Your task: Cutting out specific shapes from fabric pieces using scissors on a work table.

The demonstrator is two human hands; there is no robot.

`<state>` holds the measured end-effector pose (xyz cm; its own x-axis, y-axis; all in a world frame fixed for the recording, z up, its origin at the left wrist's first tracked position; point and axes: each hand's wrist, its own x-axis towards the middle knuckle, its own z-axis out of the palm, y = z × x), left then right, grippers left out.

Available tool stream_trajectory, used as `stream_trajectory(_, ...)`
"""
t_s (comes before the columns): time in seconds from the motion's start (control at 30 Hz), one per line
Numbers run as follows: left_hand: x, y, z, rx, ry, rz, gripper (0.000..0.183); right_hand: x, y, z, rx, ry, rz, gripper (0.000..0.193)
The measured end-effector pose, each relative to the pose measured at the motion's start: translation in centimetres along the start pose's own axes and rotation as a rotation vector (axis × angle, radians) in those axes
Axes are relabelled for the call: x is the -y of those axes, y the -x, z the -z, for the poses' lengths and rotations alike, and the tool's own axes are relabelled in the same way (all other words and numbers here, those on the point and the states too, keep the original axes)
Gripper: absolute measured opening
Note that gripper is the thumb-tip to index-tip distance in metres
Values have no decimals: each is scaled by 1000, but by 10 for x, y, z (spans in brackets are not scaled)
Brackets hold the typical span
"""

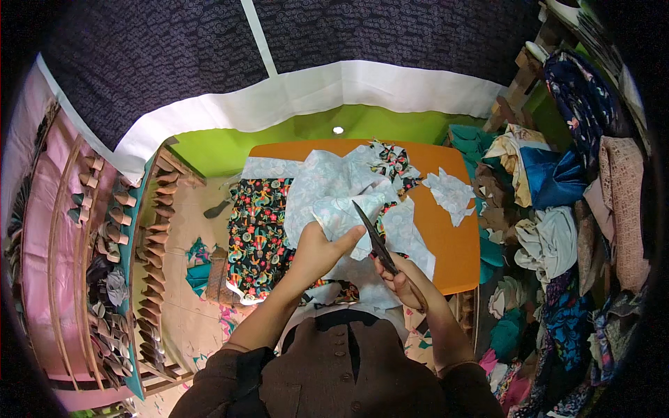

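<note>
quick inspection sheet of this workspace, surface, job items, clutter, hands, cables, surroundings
surface: orange table, partly covered by cloth
job's things: dark scissors; pale fabric; black fabric with a colourful print, at the table's left side
clutter: crumpled pale piece on the table's right side; teal scrap on the floor at left
grippers: bare hands; left hand on the pale fabric, thumb on top, other fingers mostly hidden; right hand holds the scissors
cables: nothing seen
surroundings: green wall behind; dark patterned cloth above; piled fabrics at right
</note>
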<state>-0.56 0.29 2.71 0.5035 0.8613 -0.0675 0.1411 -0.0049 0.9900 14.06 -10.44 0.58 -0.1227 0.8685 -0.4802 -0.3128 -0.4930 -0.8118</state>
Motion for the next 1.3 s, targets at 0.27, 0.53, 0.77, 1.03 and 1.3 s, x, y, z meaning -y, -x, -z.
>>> stream_trajectory(0.27, -5, -2, 6, 105, -82, 84, 23, -3, -3, 3, 35, 152, 169, 91)
stream_trajectory(0.53, -1, -3, 7, 80, -58, 53, 21, -5, -1, 5, 52, 346, 298, 86)
stream_trajectory(0.77, 12, -6, 8, 83, -201, 34, 29, -4, -4, -1, 21, 310, 302, 84)
stream_trajectory(1.03, 8, -8, 15, 143, -243, 89, 30, -5, -5, 7, 49, 372, 247, 85)
stream_trajectory(1.3, 15, -14, 18, 222, -322, 76, 30, -7, -12, 9, 91, 446, 282, 76)
